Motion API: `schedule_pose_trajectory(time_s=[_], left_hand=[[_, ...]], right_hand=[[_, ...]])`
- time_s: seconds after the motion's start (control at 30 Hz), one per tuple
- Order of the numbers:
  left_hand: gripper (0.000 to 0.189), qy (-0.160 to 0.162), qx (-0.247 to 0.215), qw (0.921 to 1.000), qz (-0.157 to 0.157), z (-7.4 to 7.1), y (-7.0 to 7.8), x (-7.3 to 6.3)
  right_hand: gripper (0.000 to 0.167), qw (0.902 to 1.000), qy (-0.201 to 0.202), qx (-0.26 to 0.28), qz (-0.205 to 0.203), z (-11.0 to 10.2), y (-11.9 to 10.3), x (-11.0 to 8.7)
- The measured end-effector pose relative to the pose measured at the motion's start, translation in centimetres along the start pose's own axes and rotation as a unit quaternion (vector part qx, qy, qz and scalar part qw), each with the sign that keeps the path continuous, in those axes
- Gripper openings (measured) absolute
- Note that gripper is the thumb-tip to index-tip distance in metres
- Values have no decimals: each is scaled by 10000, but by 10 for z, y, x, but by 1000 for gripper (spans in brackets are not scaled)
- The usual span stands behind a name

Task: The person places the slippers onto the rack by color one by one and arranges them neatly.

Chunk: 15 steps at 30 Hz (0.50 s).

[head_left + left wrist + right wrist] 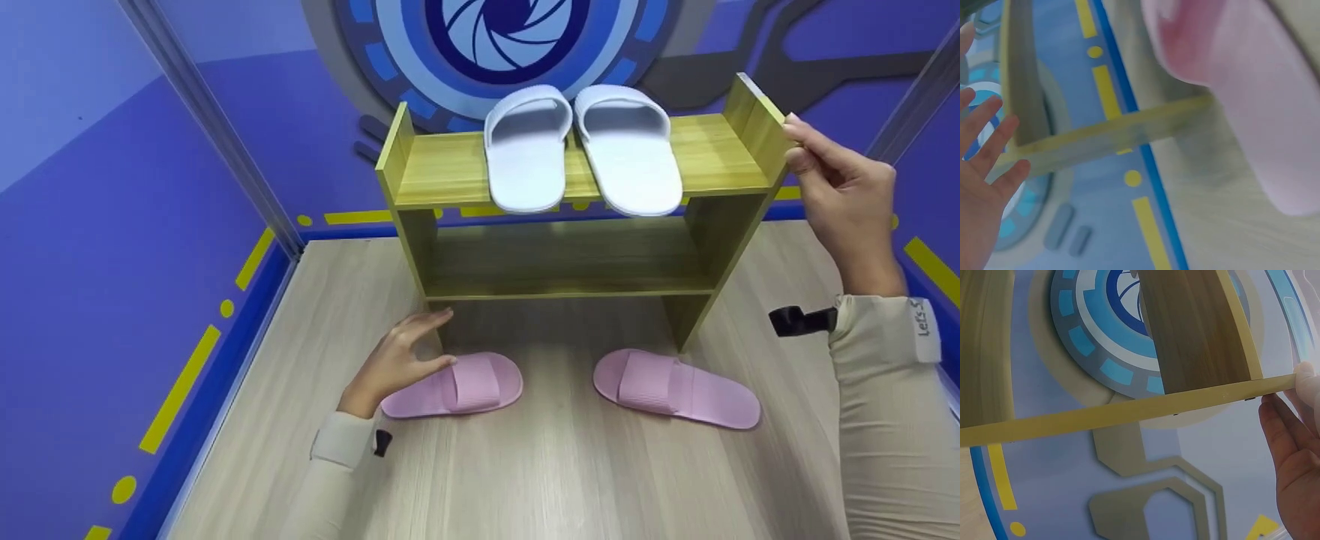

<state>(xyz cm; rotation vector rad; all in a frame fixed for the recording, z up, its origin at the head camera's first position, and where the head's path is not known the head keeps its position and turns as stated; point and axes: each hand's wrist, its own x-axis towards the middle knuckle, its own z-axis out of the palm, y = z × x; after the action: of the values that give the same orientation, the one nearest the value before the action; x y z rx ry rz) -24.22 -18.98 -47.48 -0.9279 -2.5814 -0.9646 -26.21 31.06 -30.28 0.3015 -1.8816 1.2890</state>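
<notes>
A wooden shoe rack [570, 259] stands before the wall. My right hand [847, 195] pinches the upper edge of its right side panel, thumb and fingers on opposite faces in the right wrist view. Two white slippers [526, 169] sit side by side on the top shelf, toes to the back. My left hand [394, 364] is over the left pink slipper [480, 382], near the rack's left leg, fingers extended and thumb apart. In the left wrist view that hand's fingers [994, 138] hold nothing; whether it touches the rack or slipper I cannot tell.
A second pink slipper [690, 390] lies on the wood-look floor [555, 480] to the right, angled away from the first. Blue printed walls [247, 112] close off the back and both sides. The rack's lower shelf [510, 262] holds nothing visible.
</notes>
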Motion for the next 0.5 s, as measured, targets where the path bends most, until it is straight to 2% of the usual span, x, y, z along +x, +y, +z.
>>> schedule_pose_trajectory(time_s=[0.17,0.4,0.5], left_hand=[[67,-328,-66,9981,-515,1,-11,-13],[66,-531,-184,9943,-901,4,-26,-28],[67,-587,-378,9912,-1124,7,-34,-36]], right_hand=[[24,10000,6,-66,-57,-1,4,1],[25,9999,24,-121,-84,-2,9,1],[26,9995,-39,-222,-240,-2,10,2]])
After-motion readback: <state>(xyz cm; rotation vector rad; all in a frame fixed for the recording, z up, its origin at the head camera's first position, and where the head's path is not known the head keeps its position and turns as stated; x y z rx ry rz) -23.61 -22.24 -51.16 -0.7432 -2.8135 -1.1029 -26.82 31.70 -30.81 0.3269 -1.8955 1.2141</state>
